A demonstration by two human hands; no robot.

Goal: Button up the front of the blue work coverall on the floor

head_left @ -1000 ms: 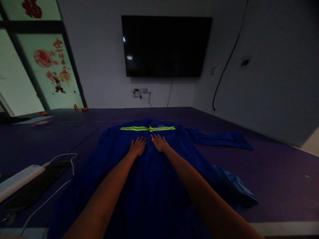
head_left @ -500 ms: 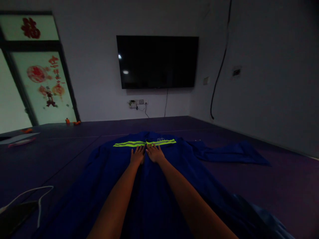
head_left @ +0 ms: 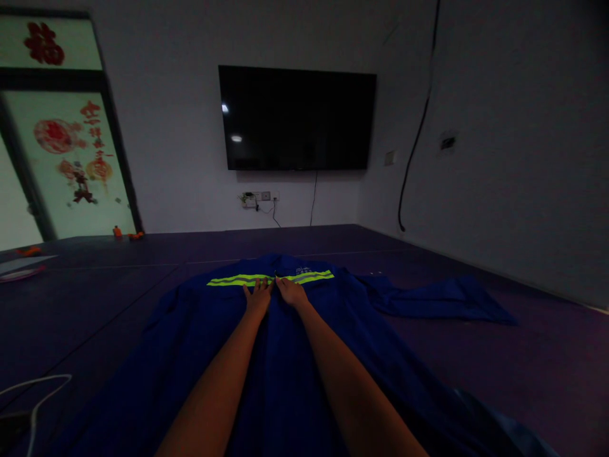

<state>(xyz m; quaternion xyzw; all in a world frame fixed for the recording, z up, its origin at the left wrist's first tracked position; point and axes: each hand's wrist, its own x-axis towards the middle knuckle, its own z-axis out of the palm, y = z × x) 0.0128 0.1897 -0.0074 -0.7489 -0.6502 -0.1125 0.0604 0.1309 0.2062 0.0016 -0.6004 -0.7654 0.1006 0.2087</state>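
Note:
A blue work jacket [head_left: 297, 355] lies spread front up, with a yellow-and-grey reflective stripe [head_left: 233, 280] across its chest and small pale lettering above the stripe on the right. My left hand [head_left: 258, 298] rests open on the chest just left of the front opening, fingers spread over the stripe's lower edge. Just right of the opening is my right hand [head_left: 292, 292], its fingers drawn together in a pinch at the jacket's front edge by the stripe. Dim light hides the exact grip. One sleeve [head_left: 442, 298] stretches out to the right.
The jacket lies on a dark purple floor surface [head_left: 95, 279]. A white cable [head_left: 40, 381] and a dark flat object are at lower left. Orange items [head_left: 136, 235] stand near the glass door. A television [head_left: 299, 120] hangs on the far wall; a black cable [head_left: 419, 133] dangles at right.
My right hand's fingers have gone from spread flat to pinched together at the front opening. The left hand stays flat there. The view has shifted slightly to the right.

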